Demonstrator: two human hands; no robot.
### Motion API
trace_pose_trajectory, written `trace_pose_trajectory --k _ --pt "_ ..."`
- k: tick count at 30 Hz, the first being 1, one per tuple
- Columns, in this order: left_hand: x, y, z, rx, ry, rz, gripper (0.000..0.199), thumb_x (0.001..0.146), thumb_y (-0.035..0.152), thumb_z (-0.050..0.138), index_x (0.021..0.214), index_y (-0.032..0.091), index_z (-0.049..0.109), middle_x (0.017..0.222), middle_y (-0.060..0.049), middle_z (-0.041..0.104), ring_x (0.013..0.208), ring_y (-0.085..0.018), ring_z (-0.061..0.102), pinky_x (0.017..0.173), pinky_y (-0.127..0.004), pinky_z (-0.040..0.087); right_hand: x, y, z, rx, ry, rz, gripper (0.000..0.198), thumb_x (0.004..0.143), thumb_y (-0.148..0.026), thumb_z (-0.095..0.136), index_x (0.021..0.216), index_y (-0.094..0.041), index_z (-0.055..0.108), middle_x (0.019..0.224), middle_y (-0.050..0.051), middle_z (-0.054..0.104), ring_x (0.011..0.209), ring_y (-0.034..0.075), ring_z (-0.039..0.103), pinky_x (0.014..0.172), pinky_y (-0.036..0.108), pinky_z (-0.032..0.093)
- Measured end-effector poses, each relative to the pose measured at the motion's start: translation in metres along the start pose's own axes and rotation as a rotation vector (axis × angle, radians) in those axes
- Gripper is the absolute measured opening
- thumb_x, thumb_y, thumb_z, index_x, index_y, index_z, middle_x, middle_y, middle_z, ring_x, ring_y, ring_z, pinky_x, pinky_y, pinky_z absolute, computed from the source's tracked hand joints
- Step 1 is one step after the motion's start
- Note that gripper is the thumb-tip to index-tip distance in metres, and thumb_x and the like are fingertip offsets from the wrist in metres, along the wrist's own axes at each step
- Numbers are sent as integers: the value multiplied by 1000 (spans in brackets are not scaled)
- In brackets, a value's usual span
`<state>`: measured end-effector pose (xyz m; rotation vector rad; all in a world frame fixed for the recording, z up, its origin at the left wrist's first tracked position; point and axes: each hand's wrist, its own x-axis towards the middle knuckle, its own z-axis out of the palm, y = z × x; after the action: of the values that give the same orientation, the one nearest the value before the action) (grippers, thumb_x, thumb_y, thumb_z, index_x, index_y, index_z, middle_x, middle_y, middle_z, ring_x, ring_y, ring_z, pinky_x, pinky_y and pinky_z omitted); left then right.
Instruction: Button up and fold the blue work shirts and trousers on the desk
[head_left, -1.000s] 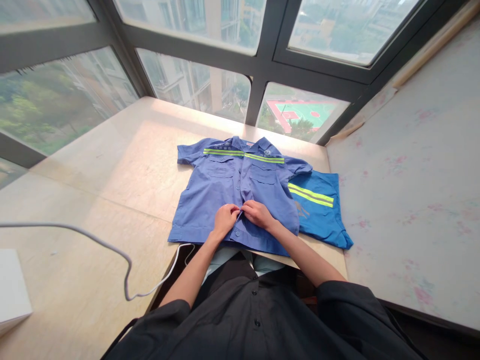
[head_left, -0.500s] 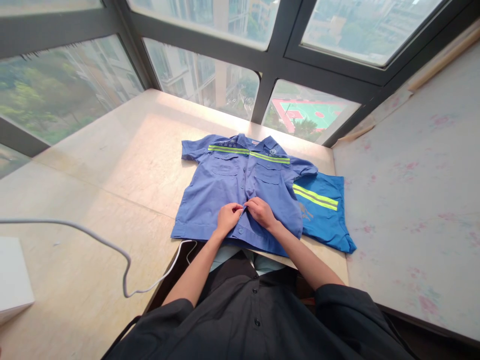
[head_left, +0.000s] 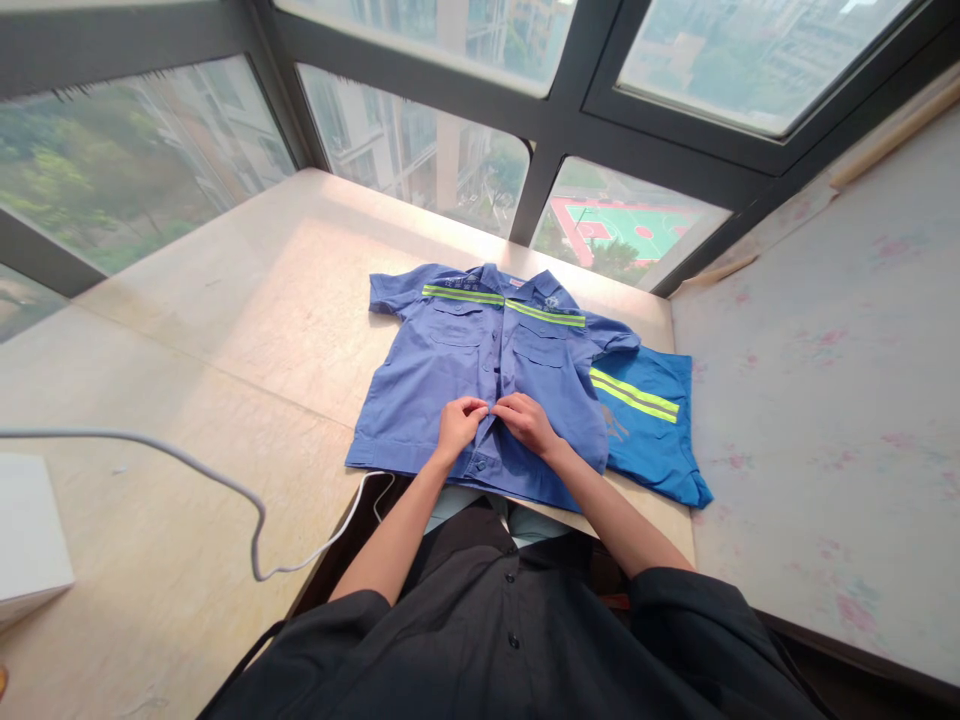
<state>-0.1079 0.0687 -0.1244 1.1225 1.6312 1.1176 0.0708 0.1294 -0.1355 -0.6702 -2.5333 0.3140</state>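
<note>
A blue-purple short-sleeved work shirt (head_left: 427, 390) lies front up on the ledge, its collar toward the window and its hem toward me. Yellow-green reflective strips cross its chest above two flap pockets. My left hand (head_left: 461, 424) pinches the front edge of the shirt at the lower placket. Close beside it, my right hand (head_left: 526, 422) pinches the opposite front edge, fingertips almost meeting the left ones. Whatever button lies between the fingers is hidden. A button (head_left: 481, 465) shows near the hem, below my hands.
A folded brighter blue garment (head_left: 652, 440) with a reflective strip lies partly under the shirt's right side. A grey-white cable (head_left: 187, 465) runs across the pale ledge (head_left: 225, 400) at left, near a white box (head_left: 30, 530). Windows (head_left: 420, 140) stand behind; a floral wall (head_left: 825, 430) is at right.
Both hands stay at the lower placket, with the fingertips shifted slightly and the front edges drawn up a little. The view has tilted slightly.
</note>
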Motion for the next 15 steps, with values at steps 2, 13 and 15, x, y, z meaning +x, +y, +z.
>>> trace_pose_trajectory --k 2,13,15 --pt "0 0 -1 -15 -8 -2 15 78 20 66 86 15 77 86 -7 77 80 -20 71 79 -31 55 0 -1 2 16 17 3 27 101 -22 45 106 -23 71 95 9 69 85 19 61 80 34 48" --pt "6 -1 1 -4 -9 -26 14 77 17 65 85 15 77 82 -7 77 78 -20 71 76 -31 55 -1 -2 9 62 43 3 29 100 -19 46 119 -21 68 99 11 69 90 21 63 82 36 52" --pt "6 0 2 8 -3 -24 15 78 16 64 85 16 77 82 -7 77 78 -20 71 76 -31 55 -1 -1 11 48 37 8 33 100 -18 44 125 -21 65 99 11 68 91 21 63 82 36 52"
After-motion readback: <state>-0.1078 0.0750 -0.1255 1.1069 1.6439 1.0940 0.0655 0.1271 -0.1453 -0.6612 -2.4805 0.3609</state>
